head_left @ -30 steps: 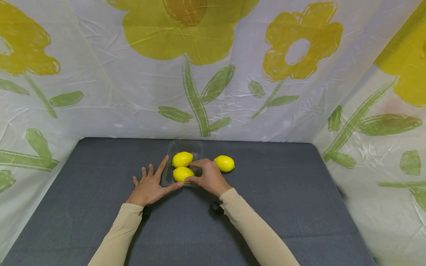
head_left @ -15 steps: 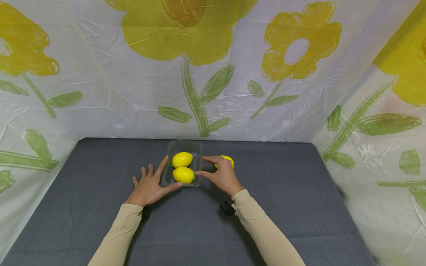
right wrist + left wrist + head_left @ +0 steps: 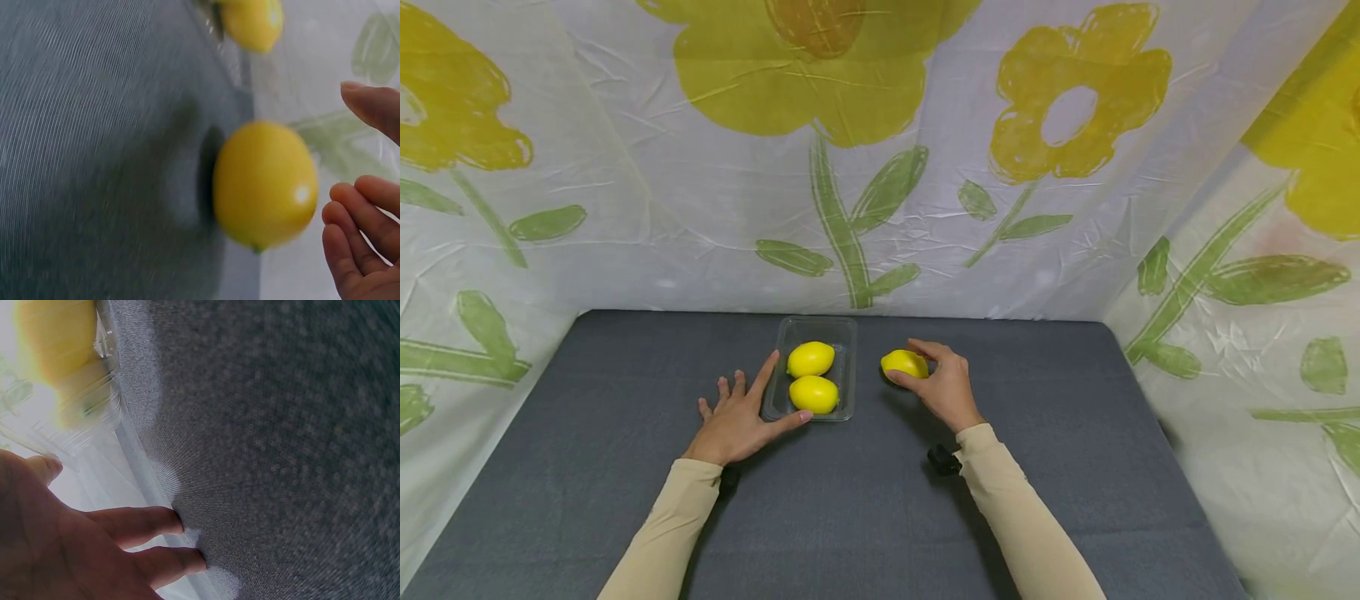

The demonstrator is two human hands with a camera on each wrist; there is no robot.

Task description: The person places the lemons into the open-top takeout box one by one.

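Two yellow lemons, a far one [image 3: 811, 359] and a near one [image 3: 814, 395], lie in a clear plastic tray [image 3: 846, 337]. My left hand [image 3: 730, 427] spreads its fingers at the tray's left side, with forefinger and thumb at its edge. Through the tray's wall, the left wrist view shows washed-out yellow lemon shapes [image 3: 59, 340]. To the tray's right, a third lemon [image 3: 899, 362] sits on the cloth. My right hand [image 3: 949, 388] hovers over that lemon's right side, thumb and fingers parted. A gap shows between the fingers and the lemon [image 3: 265, 184] in the right wrist view.
A dark grey cloth [image 3: 820, 517] covers the table. Behind it and at both sides hangs a white sheet [image 3: 700, 242] with printed yellow flowers. The tray stands near the table's back edge.
My right hand has moved from the near lemon in the tray, rightward past the tray's edge, to the third lemon. The left hand stays in place.
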